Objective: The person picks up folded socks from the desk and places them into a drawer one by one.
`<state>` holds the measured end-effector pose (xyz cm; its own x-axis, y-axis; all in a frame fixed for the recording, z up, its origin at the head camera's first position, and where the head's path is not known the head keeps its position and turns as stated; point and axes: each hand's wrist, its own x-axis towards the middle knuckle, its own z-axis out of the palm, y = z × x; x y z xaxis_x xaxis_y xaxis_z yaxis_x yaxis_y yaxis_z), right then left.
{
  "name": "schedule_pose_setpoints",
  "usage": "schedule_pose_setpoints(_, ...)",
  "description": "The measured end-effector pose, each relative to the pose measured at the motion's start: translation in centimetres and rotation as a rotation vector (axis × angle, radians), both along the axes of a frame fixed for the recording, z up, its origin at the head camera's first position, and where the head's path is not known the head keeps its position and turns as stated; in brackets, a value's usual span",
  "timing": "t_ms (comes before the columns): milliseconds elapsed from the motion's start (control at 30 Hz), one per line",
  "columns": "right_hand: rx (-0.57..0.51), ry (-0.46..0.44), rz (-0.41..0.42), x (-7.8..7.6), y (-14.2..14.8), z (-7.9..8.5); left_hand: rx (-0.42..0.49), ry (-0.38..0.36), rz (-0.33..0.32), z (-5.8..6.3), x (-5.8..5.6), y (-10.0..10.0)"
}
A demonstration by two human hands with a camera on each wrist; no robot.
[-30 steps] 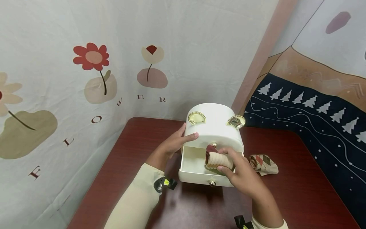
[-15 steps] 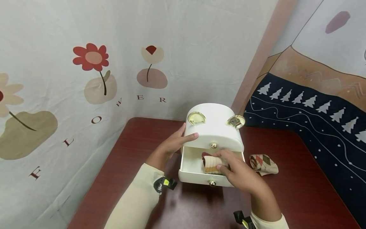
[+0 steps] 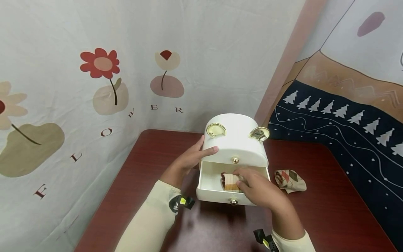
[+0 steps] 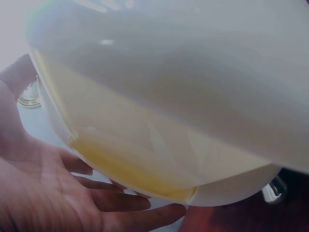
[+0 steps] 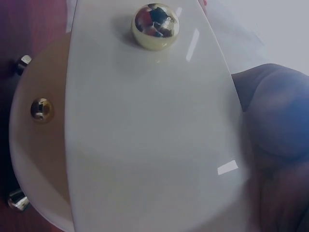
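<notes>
A small white two-drawer box (image 3: pixel 233 122) with gold ear-shaped trims stands on the table. Its lower drawer (image 3: pixel 209 175) is pulled out. My left hand (image 3: pixel 190 155) rests against the box's left side, thumb across the front edge; in the left wrist view its fingers (image 4: pixel 140 217) lie extended along the box's rim. My right hand (image 3: pixel 259 187) reaches into the drawer and pinches a rolled sock (image 3: pixel 231 182), cream with tan stripes and a maroon end, low inside. The right wrist view shows the drawer front (image 5: pixel 145 121), which hides the sock.
Another rolled sock (image 3: pixel 289 181), argyle patterned, lies on the dark red table (image 3: pixel 330 210) right of the box. A flower-printed curtain (image 3: pixel 78 105) hangs behind and to the left. A navy cloth with white trees (image 3: pixel 330 119) hangs at the right.
My right hand has lowered the striped sock deeper into the open drawer and slightly left. My left hand and the box have stayed put.
</notes>
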<state>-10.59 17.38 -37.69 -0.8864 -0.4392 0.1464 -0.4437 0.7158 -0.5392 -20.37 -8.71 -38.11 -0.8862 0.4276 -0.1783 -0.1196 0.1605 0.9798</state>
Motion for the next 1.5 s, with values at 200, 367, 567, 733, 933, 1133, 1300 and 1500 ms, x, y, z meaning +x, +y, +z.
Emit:
schedule_pose_setpoints(200, 0.11, -0.104, -0.04, -0.1, -1.0, 1.0, -0.016, -0.005, 0.013, 0.0, 0.1, 0.0)
schedule_pose_setpoints(367, 0.163, -0.146, -0.074, -0.3, -1.5, 1.3, -0.016, -0.008, 0.016, -0.1, 0.1, 0.0)
schedule_pose_setpoints(567, 0.165, -0.15, -0.093, 0.0, -1.4, 1.6, -0.029, -0.018, 0.022, 0.0, 0.2, -0.1)
schedule_pose_setpoints(733, 0.125, -0.112, -0.084, 0.6, -0.8, 2.2, -0.033, -0.018, 0.019, -0.1, 0.2, -0.1)
schedule_pose_setpoints(933, 0.082, 0.064, -0.2, 2.3, -0.4, 2.2, -0.053, -0.034, 0.023, 0.0, 0.2, 0.0)
schedule_pose_setpoints(1133, -0.165, 0.522, -0.337, 4.1, -1.8, -0.2, -0.044, -0.028, 0.017, -0.1, 0.1, 0.0)
schedule_pose_setpoints(1300, -0.409, 0.809, -0.349, 4.4, -3.4, -2.9, -0.044, -0.029, 0.02, 0.0, 0.0, 0.0)
schedule_pose_setpoints(1500, -0.662, 0.986, -0.356, 4.6, -5.2, -4.8, -0.034, -0.017, 0.02, 0.0, -0.1, -0.1)
